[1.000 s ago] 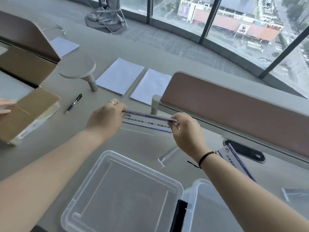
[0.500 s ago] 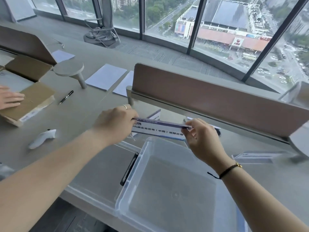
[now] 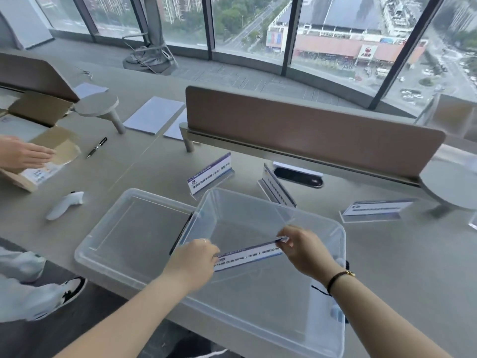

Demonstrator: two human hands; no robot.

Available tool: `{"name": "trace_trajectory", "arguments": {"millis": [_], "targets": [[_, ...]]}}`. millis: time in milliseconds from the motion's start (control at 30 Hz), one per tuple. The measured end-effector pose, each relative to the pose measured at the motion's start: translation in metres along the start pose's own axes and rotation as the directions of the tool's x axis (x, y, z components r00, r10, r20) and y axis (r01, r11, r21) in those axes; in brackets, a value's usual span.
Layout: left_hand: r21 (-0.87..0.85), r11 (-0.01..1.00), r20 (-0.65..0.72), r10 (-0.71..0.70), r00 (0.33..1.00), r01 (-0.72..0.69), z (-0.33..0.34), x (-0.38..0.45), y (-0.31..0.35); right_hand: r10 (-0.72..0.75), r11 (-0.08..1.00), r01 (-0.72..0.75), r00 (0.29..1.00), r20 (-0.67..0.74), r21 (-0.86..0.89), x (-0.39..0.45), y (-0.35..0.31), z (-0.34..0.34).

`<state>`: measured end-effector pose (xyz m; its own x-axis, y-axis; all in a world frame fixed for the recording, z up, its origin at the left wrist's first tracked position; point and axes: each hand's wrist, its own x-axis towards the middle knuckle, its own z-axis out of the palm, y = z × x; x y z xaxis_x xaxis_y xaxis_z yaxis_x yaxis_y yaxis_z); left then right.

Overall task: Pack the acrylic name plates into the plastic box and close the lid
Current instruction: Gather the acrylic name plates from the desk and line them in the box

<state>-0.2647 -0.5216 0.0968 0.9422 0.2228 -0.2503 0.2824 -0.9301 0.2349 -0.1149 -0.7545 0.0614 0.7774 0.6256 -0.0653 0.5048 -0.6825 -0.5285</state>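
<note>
Over the open plastic box (image 3: pixel 322 293) at lower centre of the frame, two bare hands hold one acrylic name plate (image 3: pixel 249 257) by its ends: the left hand (image 3: pixel 192 262) pinches the lower-left end, the right hand (image 3: pixel 304 250) grips the upper-right end, so the printed strip slants across the box's interior. Whether the plate touches the box floor cannot be told. A ring shows on the left hand; a dark bracelet (image 3: pixel 338 277) circles the right wrist. The box's clear lid (image 3: pixel 124 236) lies flat beside it on the left, touching its wall, on the grey desk (image 3: pixel 400 267). Beyond the box, toward centre frame, three more name plates stand on the desk: one (image 3: pixel 209 171) just behind the box's far wall, a second (image 3: pixel 277 188) to its right, a third (image 3: pixel 376 208) further right. A brown desk divider (image 3: pixel 309 130) runs behind them. At far left, another person's hand (image 3: pixel 24 155) rests on a cardboard box (image 3: pixel 51 148); a pen (image 3: pixel 97 147) and a white handheld controller (image 3: pixel 65 204) lie nearby.
</note>
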Motion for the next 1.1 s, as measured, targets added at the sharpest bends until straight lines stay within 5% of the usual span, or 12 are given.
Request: {"name": "trace_trajectory", "arguments": {"millis": [167,500,700,800,900,1100], "targets": [[0.048,0.997,0.117,-0.061,0.991,0.056,0.027,0.006,0.002,0.130,0.991,-0.127,0.989,0.065,-0.046,0.006,0.005,0.031],[0.012,0.987,0.238,-0.157,0.958,0.159,0.051,0.014,-0.007,0.350,0.893,-0.372,0.928,0.126,0.254,0.019,0.002,0.066],[-0.024,0.998,0.270,-0.050,0.961,0.059,0.031,0.020,-0.018,0.578,0.580,-0.586,0.785,0.220,0.565,0.022,-0.013,0.070],[-0.043,0.999,-0.043,0.024,0.999,-0.026,0.020,0.025,-0.033,0.634,0.385,-0.644,0.705,0.318,0.661,0.022,-0.029,0.083],[-0.017,0.994,-0.307,0.096,0.947,-0.106,0.017,0.035,-0.051,0.591,0.247,-0.664,0.680,0.434,0.706,0.021,-0.051,0.094],[-0.481,0.868,0.008,-0.139,0.990,0.126,0.031,0.035,-0.073,0.492,0.156,-0.705,0.663,0.564,0.692,0.029,-0.074,0.102]]}}
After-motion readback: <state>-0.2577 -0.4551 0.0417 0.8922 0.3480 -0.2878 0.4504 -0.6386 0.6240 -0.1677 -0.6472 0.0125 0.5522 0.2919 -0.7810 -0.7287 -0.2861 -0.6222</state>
